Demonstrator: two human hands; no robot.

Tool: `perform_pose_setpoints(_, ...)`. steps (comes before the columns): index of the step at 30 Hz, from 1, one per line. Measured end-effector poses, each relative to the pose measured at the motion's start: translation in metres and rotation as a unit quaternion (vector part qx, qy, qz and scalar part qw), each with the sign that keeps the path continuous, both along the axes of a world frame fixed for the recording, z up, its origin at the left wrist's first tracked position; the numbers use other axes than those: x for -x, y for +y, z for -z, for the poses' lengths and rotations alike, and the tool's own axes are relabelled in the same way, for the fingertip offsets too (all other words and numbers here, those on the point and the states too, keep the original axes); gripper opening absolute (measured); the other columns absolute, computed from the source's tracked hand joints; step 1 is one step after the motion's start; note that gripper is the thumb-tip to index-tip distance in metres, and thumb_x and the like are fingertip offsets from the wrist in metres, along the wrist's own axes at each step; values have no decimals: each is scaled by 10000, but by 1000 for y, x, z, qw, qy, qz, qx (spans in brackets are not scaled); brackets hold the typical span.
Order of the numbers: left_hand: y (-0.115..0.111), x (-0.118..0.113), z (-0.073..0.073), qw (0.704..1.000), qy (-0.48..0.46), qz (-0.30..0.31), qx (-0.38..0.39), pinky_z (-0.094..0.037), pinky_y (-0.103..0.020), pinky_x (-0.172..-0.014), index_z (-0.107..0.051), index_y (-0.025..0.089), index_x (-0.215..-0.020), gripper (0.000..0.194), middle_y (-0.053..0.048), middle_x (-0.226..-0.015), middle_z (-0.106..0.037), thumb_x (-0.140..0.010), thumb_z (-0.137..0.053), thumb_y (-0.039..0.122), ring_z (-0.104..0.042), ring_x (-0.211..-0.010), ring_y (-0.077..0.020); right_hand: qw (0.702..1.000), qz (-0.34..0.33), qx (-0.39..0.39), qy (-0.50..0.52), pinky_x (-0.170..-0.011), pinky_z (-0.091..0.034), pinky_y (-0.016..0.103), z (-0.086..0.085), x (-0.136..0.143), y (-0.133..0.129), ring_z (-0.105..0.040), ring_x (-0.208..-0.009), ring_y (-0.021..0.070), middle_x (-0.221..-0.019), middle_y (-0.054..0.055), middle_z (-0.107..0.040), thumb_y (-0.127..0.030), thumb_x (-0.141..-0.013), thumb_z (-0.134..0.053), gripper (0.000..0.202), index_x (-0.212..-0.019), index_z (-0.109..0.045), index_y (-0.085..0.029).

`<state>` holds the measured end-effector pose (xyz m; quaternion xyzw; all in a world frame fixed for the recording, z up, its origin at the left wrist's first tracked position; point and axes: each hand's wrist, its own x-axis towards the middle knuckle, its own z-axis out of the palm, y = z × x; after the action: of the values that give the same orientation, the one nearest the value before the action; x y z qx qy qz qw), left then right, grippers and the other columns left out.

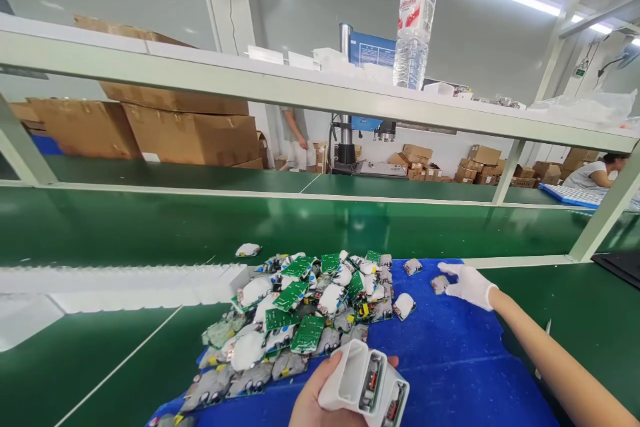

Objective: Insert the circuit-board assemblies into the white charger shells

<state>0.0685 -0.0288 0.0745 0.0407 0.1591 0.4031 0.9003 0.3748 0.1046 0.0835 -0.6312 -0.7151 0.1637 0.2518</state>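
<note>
My left hand [327, 397], bare, is wrapped round white plastic housings [357, 380] at the bottom centre; their open ends show, and circuit parts sit inside two of them. In a white glove, my right hand [470, 286] reaches over the right part of the blue mat [440, 360], its fingers at a small grey-coated circuit board [439, 284]. A large heap of circuit boards [307, 334], some green side up, others with white or grey coating, spreads left of it. Two single boards [404, 306] [413, 266] lie between heap and right hand.
White foam-like strips [150, 290] lie on the green table [125, 227] at left. A shelf beam [300, 90] crosses above, bearing a water bottle [414, 24]. Cardboard boxes [195, 137] stand behind. A person's arm [295, 127] shows beyond; another person [593, 174] is at far right.
</note>
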Motion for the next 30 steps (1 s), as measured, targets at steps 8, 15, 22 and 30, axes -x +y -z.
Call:
perform_pose_setpoints(8, 1, -4, -4, 998, 41, -42, 6, -434, -368, -740, -713, 148, -788, 309, -119, -786, -707, -809, -489, 359, -639, -810, -269, 995, 92, -6, -47, -941, -419, 415, 14, 20, -36, -543, -1087, 303, -1159, 128, -591, -311, -706, -614, 570, -1250, -535, -162)
perform_pose_setpoints(15, -1, -2, -4, 999, 25, -29, -10, -417, -379, -827, -710, 144, -814, 287, -124, -851, -712, -786, -519, 357, -631, -862, -254, 997, 75, -21, -21, -1020, -353, 401, 21, 34, -43, -461, -1185, 282, -1288, 120, -495, -406, -676, -646, 704, -1309, -468, -153)
perform_pose_setpoints(22, -8, -2, -6, 997, 48, -5, -56, -378, -411, -849, -714, 201, -842, 255, -124, -940, -707, -727, -592, 394, -623, -881, -286, 992, 97, -54, 63, -660, -515, 298, 8, 47, -45, -623, -649, 194, -689, 36, -662, -275, -652, -594, 270, -875, -660, -137)
perform_pose_setpoints(30, -11, -5, 0, 995, 64, -27, -77, -375, -450, -831, -700, 218, -888, 256, -130, -926, -708, -744, -574, 389, -623, -894, -328, 956, 19, -257, 141, -723, -524, 274, -45, 66, -108, -625, -783, 160, -897, 29, -660, -299, -789, -537, 141, -760, -655, -227)
